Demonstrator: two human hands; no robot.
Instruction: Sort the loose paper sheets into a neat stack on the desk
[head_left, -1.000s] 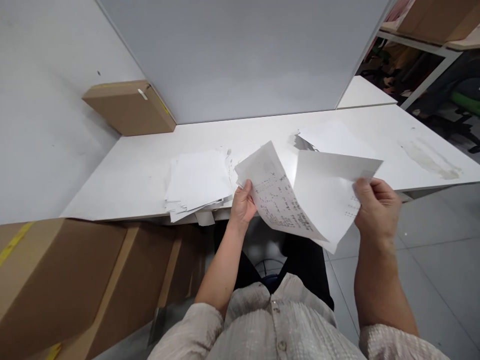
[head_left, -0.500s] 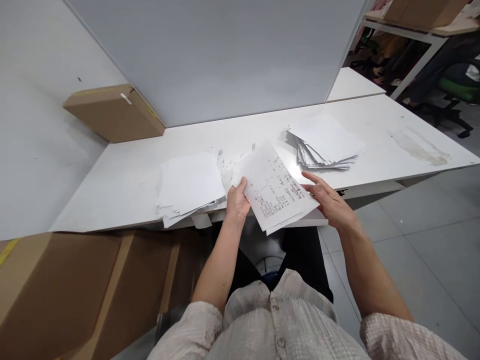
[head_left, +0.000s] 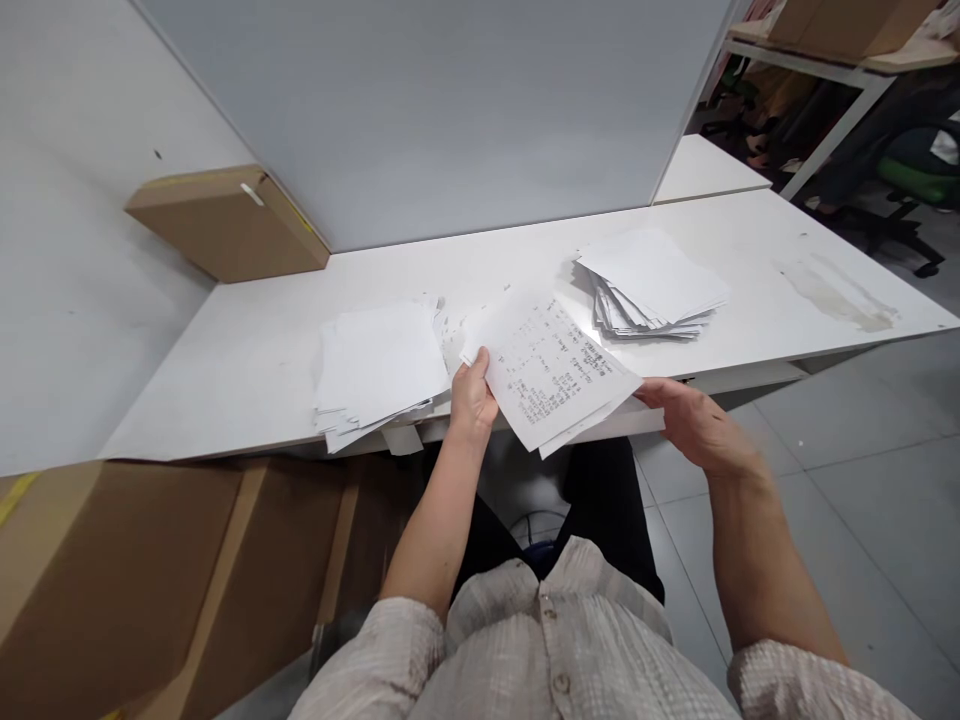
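Observation:
My left hand (head_left: 472, 395) is closed on the left edge of a few sheets of paper (head_left: 559, 370), its thumb on top. The upper sheet carries dark handwritten or printed lines, too small to read, and a second sheet peeks out below it. At their right corner, the fingers of my right hand (head_left: 697, 422) are pressed together against the paper; part of the fingertips is hidden. To the left of the held sheets lies a loose stack of white paper (head_left: 382, 360). A thicker, uneven paper stack (head_left: 652, 280) sits beyond them to the right.
The white table (head_left: 255, 340) meets a grey panel (head_left: 450, 120) at its back. A cardboard box (head_left: 232, 225) leans in the left corner. Larger cardboard boxes (head_left: 150, 580) stand below on the left. An office chair (head_left: 900, 210) is at the far right.
My right hand has moved right and slightly down, its spread fingers coming together at the sheets' right corner. The held sheets lie a little flatter; my left hand keeps its grip.

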